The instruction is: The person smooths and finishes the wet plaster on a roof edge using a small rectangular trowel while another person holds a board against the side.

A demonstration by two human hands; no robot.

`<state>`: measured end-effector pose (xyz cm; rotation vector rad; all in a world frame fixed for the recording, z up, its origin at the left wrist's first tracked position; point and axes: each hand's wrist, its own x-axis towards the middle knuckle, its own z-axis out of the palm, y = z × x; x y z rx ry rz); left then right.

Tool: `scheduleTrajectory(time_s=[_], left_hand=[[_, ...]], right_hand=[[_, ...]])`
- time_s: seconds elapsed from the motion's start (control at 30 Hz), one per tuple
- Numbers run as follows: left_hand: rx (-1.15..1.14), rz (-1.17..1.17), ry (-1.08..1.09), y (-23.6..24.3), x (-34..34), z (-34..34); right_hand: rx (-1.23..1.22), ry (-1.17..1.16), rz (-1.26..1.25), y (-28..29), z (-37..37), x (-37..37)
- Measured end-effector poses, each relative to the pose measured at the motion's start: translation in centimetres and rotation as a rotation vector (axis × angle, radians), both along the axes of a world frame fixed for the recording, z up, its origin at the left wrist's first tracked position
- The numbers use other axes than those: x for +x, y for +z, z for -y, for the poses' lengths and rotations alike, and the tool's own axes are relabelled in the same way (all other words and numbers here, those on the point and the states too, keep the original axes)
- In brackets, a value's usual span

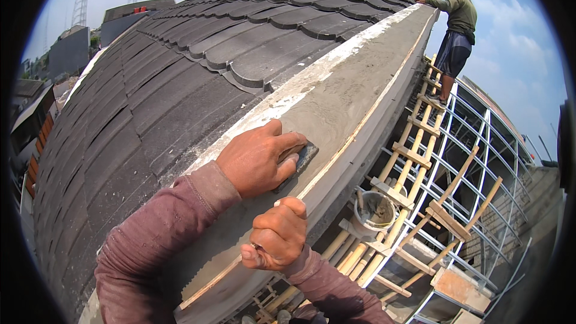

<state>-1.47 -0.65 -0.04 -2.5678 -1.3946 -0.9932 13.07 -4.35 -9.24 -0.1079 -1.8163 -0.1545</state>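
Observation:
My left hand (pixel 258 159) is closed on a flat trowel (pixel 306 159), which rests on the wet grey mortar (pixel 351 84) along the concrete band beside the roof tiles. My right hand (pixel 276 231) is a fist at the light wooden batten (pixel 345 144) along the band's outer edge, just below my left hand; what its fingers hold is mostly hidden. A white-streaked strip (pixel 279 105) runs between the tiles and the mortar.
Dark tiles (pixel 120 144) slope off leftward. Down right, past the edge, bamboo scaffolding (pixel 414 156) holds a mortar bucket (pixel 375 210) over a drop with metal framing (pixel 480 144). A hooded co-worker (pixel 456 36) stands on the scaffold at the band's far end.

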Motion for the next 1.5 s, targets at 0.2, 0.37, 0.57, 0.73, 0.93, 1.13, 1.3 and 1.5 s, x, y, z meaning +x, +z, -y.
scheduleTrajectory(time_s=[0.2, 0.37, 0.57, 0.73, 0.93, 1.13, 1.3, 1.5], left_hand=[[0.059, 0.073, 0.186, 0.1, -3.2, -3.0], [-0.014, 0.071, -0.107, -0.2, -0.2, 1.0], [-0.04, 0.053, 0.211, -1.1, -5.3, 1.2], [0.055, 0.104, 0.123, 0.9, 0.3, -5.1], [-0.102, 0.033, 0.055, -1.4, -3.7, 4.9], [0.088, 0.119, 0.162, -0.7, -3.0, -2.8], [-0.041, 0.052, -0.058, -1.9, -2.5, 4.3], [0.016, 0.18, 0.292, -3.8, -8.8, 2.5]], right_hand=[[0.001, 0.033, 0.02, -0.2, 0.5, -0.7], [0.004, 0.025, -0.014, -0.3, 0.1, -0.4], [0.001, 0.043, -0.028, -0.2, 0.3, -0.8], [0.012, 0.038, -0.024, -0.3, 0.2, -1.2], [0.005, 0.014, -0.034, -0.1, 0.3, -0.2], [0.008, 0.048, -0.015, -0.2, 0.3, -1.0], [-0.001, 0.017, -0.011, -0.1, 0.1, -0.3], [-0.004, 0.027, 0.013, 0.0, 0.6, -0.8]])
